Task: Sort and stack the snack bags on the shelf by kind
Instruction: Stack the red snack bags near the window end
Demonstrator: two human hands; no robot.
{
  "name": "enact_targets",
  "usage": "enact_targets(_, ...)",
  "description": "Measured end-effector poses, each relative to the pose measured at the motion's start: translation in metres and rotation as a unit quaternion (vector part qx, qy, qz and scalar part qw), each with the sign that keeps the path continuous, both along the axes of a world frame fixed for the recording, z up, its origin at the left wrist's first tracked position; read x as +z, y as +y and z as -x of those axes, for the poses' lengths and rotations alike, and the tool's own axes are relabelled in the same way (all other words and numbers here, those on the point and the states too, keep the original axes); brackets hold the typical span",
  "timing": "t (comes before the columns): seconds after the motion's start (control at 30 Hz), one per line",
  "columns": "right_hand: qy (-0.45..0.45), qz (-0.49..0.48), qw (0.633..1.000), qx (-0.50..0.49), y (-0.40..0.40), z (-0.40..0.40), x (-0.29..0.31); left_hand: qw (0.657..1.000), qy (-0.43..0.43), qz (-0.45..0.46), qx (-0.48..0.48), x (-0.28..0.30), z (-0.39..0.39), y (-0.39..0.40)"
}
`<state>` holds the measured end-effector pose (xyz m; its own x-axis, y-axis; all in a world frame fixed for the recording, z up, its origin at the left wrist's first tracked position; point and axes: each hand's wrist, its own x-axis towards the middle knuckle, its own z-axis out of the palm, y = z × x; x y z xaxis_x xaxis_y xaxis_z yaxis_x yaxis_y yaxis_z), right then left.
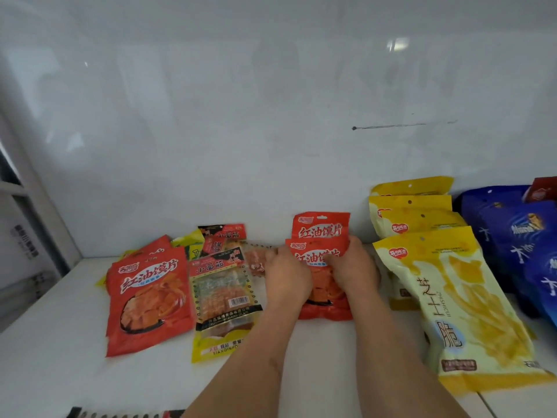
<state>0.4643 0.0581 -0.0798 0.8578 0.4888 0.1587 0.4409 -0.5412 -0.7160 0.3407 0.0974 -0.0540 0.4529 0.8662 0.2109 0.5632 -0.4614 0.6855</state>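
Squaring up a small stack of glossy red plastic snack bags (321,230) near the middle of the white shelf (60,372), the person is working with both hands at once. The left hand (287,274) is lying on the stack's left edge and the right hand (354,267) on its right edge, fingers curled down over the top bag; whether either grip is pinching the film or only pressing on it cannot be told. One red bag is sticking out behind the top one, not yet aligned. To the left, another red bag of the same kind (147,297) is lying over more of its sort, beside clear-windowed bags with red-and-black headers (224,294) resting on yellow-edged ones. To the right, pale yellow bags printed with fries (452,297) are overlapping in a row, and dark blue bags (518,236) are standing beyond them. The step in hand looks like gathering the red kind; the next move probably calls for fetching the left-hand red bags over onto this stack.
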Motion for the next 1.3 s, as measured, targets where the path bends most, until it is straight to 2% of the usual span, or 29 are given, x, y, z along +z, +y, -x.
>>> enact_targets(0.17, -0.107, 0.043, 0.993, 0.006, 0.002, 0.016, 0.010, 0.995, 0.036, -0.089, 0.015, 0.023, 0.029, 0.007)
enact_targets(0.37, -0.175, -0.006, 0.973, 0.149, 0.025, 0.070, 0.035, 0.982, 0.081, -0.159, 0.058, 0.033, 0.087, 0.030)
enact_targets(0.53, -0.136, -0.003, 0.948, 0.287, 0.058, 0.142, 0.052, 0.977, 0.096, -0.138, 0.135, 0.029, 0.152, 0.064)
enact_targets(0.67, -0.111, 0.042, 0.936, 0.330, 0.087, 0.194, 0.053, 0.952, 0.179, -0.084, 0.234, 0.010, 0.209, 0.097)
enact_targets(0.77, -0.077, 0.062, 0.936, 0.339, 0.106, 0.223, 0.047, 0.952, 0.196, 0.026, 0.234, -0.006, 0.239, 0.115)
enact_targets(0.83, -0.050, 0.088, 0.939, 0.329, 0.116, 0.235, 0.043, 0.955, 0.213, 0.045, 0.203, -0.017, 0.250, 0.124)
enact_targets(0.9, -0.028, 0.097, 0.943, 0.316, 0.122, 0.245, 0.042, 0.965, 0.193, 0.034, 0.175, -0.024, 0.259, 0.130)
enact_targets(1.0, -0.007, 0.091, 0.955, 0.281, 0.128, 0.255, 0.041, 0.979, 0.118, 0.040, 0.160, -0.027, 0.272, 0.144)
enact_targets(1.2, 0.057, 0.091, 0.962, 0.249, 0.147, 0.271, 0.045, 0.984, -0.077, 0.107, 0.123, -0.025, 0.292, 0.161)
enact_targets(1.3, 0.118, 0.067, 0.959, 0.249, 0.158, 0.278, 0.048, 0.982, -0.102, 0.105, 0.117, -0.025, 0.298, 0.164)
